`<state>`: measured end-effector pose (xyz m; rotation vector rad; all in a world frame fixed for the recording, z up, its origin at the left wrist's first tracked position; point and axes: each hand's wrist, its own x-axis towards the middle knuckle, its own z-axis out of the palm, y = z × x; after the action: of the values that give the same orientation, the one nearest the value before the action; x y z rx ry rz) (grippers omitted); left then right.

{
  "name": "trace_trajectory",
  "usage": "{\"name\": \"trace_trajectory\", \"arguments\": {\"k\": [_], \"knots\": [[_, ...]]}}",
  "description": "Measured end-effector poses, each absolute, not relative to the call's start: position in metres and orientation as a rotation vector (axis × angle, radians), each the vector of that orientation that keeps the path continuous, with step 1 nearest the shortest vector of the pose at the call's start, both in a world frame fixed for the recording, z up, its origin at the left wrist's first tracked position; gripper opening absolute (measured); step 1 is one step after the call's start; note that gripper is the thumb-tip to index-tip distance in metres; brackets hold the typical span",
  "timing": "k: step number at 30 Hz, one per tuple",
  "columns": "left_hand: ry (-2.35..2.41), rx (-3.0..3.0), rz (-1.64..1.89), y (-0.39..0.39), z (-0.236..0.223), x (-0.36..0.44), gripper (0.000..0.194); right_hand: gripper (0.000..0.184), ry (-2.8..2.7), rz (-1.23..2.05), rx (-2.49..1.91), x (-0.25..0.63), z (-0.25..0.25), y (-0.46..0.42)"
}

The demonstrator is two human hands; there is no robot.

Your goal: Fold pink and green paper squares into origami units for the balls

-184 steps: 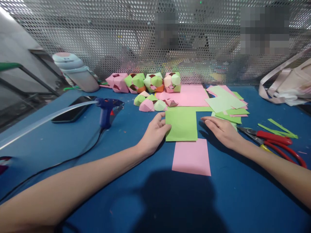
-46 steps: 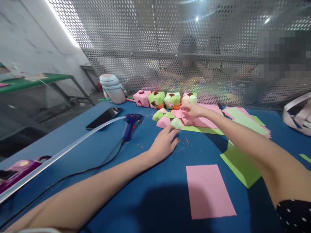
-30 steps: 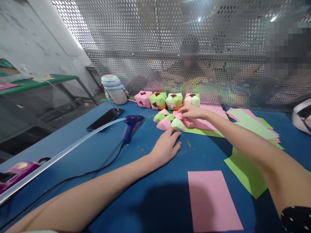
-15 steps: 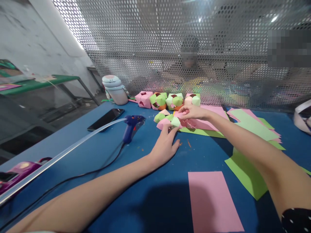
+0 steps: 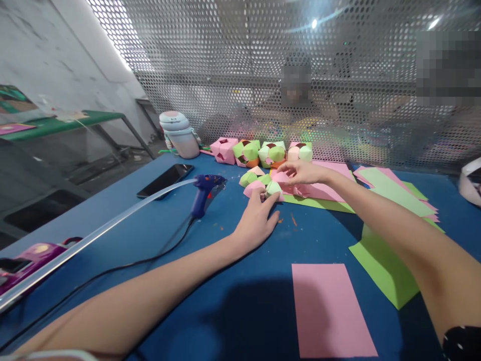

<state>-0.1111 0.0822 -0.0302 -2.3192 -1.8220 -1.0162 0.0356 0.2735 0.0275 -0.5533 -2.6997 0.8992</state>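
A cluster of folded paper pieces [image 5: 255,179] in green, pale green and pink lies on the blue table. My left hand [image 5: 256,225] rests at its near edge, fingers bent against a pink piece [image 5: 253,188] and a pale green piece [image 5: 274,188]; what its fingertips grip is partly hidden. From the right, my right hand [image 5: 306,172] reaches over, thumb and fingers closed on a folded pink paper piece [image 5: 281,177]. Behind them stand several finished-looking folded paper balls [image 5: 247,152] in a row.
A blue glue gun [image 5: 203,194] with a clear glue stick and black cord lies left, beside a phone [image 5: 165,180]. A lidded cup [image 5: 179,135] stands behind. Pink paper [image 5: 330,306] lies in front, green sheets [image 5: 387,265] right. A perforated metal panel [image 5: 240,90] borders the back.
The view has shifted slightly. Both hands stay nearly in place at the folded paper, with only a small change in the right fingers.
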Motion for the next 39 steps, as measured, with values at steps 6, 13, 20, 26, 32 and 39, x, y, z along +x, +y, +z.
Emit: {"name": "trace_trajectory", "arguments": {"k": [6,13,20,26,32,39], "knots": [[-1.873,-2.363,-0.97,0.083,-0.031,-0.11,0.04,0.05,-2.765,0.826,-0.478,0.035,0.029,0.275],[-1.902,-2.377,-0.968,0.084,-0.03,-0.11,0.043,0.05,-2.825,0.751,-0.47,0.037,0.032,0.273],[-1.914,-2.376,-0.948,0.084,-0.029,-0.109,0.044,0.048,-2.885,0.701,-0.475,0.037,0.033,0.271],[-1.886,-2.376,-0.964,0.085,-0.029,-0.11,0.04,0.047,-2.91,0.694,-0.492,0.036,0.035,0.267],[-1.844,-2.372,-0.962,0.085,-0.03,-0.111,0.044,0.056,-2.897,0.76,-0.53,0.036,0.035,0.266],[-1.764,-2.325,-1.017,0.082,-0.028,-0.112,0.042,0.056,-2.732,0.793,-0.648,0.048,0.049,0.258]]}}
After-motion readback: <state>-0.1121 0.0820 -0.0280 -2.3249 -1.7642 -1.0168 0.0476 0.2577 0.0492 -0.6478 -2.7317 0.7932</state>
